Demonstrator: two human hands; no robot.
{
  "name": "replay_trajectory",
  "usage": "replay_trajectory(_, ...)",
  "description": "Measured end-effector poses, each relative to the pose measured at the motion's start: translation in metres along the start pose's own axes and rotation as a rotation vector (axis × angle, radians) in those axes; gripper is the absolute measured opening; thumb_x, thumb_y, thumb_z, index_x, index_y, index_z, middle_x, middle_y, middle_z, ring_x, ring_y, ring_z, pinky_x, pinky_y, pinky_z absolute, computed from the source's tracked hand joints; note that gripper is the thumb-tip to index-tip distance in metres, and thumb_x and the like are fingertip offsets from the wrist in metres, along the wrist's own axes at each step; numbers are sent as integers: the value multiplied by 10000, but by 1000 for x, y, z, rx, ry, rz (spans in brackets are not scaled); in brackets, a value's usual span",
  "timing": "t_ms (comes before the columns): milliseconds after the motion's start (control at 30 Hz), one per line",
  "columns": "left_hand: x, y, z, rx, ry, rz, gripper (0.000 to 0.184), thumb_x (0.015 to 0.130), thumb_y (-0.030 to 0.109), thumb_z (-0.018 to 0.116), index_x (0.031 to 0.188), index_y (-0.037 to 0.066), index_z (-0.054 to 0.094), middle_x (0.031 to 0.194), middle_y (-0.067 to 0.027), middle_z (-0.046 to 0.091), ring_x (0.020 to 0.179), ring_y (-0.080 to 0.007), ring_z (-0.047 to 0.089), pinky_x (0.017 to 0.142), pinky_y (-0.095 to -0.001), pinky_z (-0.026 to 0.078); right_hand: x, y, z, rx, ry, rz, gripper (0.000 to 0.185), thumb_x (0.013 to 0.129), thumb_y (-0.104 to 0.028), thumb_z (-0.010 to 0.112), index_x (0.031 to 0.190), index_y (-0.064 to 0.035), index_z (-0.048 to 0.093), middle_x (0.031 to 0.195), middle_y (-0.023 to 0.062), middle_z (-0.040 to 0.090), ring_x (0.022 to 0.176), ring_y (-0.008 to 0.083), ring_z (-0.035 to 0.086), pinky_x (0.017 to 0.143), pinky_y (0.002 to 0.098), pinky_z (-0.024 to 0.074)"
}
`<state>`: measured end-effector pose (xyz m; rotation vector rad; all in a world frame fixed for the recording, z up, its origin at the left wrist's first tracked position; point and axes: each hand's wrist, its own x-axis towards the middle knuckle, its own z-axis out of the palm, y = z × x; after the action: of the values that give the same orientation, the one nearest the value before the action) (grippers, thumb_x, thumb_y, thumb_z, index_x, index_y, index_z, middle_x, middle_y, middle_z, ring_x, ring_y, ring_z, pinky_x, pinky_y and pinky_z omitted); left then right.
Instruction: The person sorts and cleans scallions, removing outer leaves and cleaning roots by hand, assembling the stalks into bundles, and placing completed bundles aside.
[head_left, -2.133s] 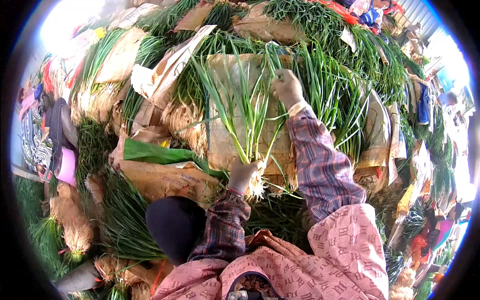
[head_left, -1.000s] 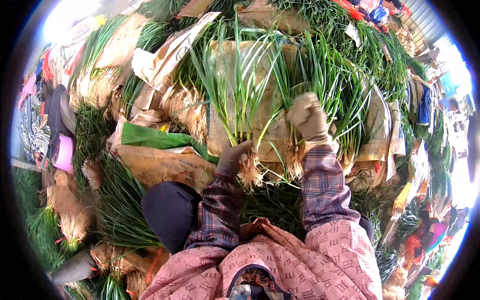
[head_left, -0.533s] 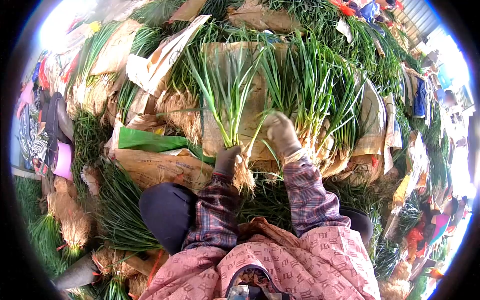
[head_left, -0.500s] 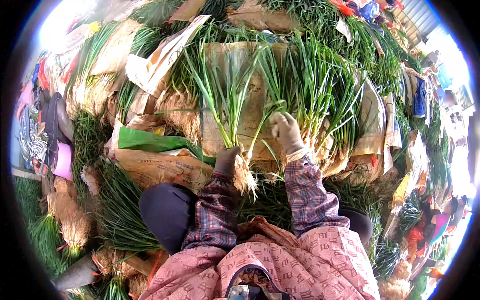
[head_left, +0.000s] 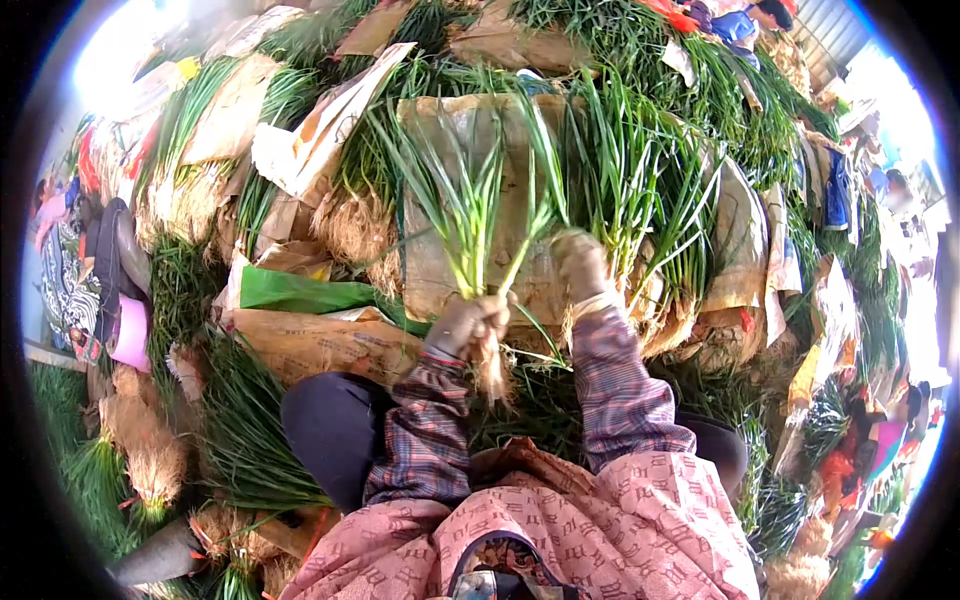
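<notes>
My gloved left hand [head_left: 465, 322] is closed around the lower stems of a small bunch of scallions [head_left: 478, 225]. Its green leaves fan upward and its pale roots hang below my fist. Just right of the bunch is my gloved right hand [head_left: 580, 265], smeared by motion, so its fingers cannot be made out. Beside that hand, a larger heap of scallions [head_left: 625, 200] stands with white stems and roots toward me. Behind the held bunch lies a worn tan sack [head_left: 425, 280].
Brown paper sheets [head_left: 320, 340] and a green strip [head_left: 305, 290] lie to the left. More scallions [head_left: 255, 430] are piled by my left knee [head_left: 335, 430]. Tied bundles with thick roots [head_left: 145, 450] sit at far left. Further heaps [head_left: 720, 90] rise at the back.
A stalk that leaned apart on the right now stands with the bunch in my left hand. That hand has turned, showing its fingers. My right hand has dropped slightly and blurred.
</notes>
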<state>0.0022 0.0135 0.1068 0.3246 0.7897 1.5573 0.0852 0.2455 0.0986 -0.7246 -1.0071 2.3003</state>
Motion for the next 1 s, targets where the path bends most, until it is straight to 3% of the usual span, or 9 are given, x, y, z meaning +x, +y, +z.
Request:
replay_trajectory(100,-22,26,6,-147,-124,109,275,885,207,557,1078,13,529,580,38,451,426,-40,369,417,-182,352,-28,-49,-34,-377,-163,182,365,880,-298,576,1159,-69,524,973,88,607,819,174,580,689,313,497)
replay_trajectory(267,-43,54,52,11,-10,286,312,868,214,560,1066,-27,557,612,-28,575,418,-25,385,383,-165,292,-110,-5,-74,-1517,-962,1261,509,859,-325,596,1300,-113,459,1094,110,609,890,202,607,722,358,513)
replay_trajectory(333,-51,61,60,167,4,300,313,864,236,551,1066,-3,574,606,-15,575,434,-18,398,397,-150,279,-144,-32,-17,-1907,-1014,901,550,840,-350,615,1312,-126,444,1024,120,629,880,223,612,723,357,506)
replay_trajectory(500,-65,66,72,239,9,390,310,820,216,631,1025,-10,576,622,-45,573,465,-81,473,399,-195,334,-119,-66,25,-1516,-708,-123,415,841,-310,593,1178,-74,539,965,132,651,926,274,626,841,351,507)
replay_trajectory(567,-68,69,78,233,-98,459,311,816,216,637,1033,1,583,612,-62,561,475,-108,480,421,-214,363,-111,-81,60,-1320,-515,-429,223,882,-236,566,914,-15,578,774,132,604,698,180,592,665,307,488)
replay_trajectory(667,-58,56,64,139,-75,470,285,776,218,687,958,6,631,614,-66,604,407,-71,465,375,-176,353,-99,-84,107,-1318,-634,-512,271,892,-251,556,903,19,572,774,115,611,706,162,588,636,311,478)
replay_trajectory(800,-53,46,74,17,-187,377,276,761,177,680,958,-9,627,585,-58,567,413,-92,450,426,-225,412,-51,-39,151,-364,-686,97,640,859,-633,421,1078,-52,574,918,40,626,866,193,570,758,357,457)
replay_trajectory(867,-50,37,68,35,-183,308,292,763,198,668,964,-9,622,580,-44,556,425,-89,443,438,-211,389,-34,-30,160,76,-607,213,488,899,-497,471,1088,-61,580,897,23,604,836,178,545,777,359,447)
replay_trajectory(1000,-41,23,64,-9,-158,209,280,793,200,630,977,-7,586,574,-1,494,428,-68,394,445,-185,308,13,-6,140,84,-232,-19,251,927,-261,497,971,-29,583,764,42,568,639,154,537,594,288,473)
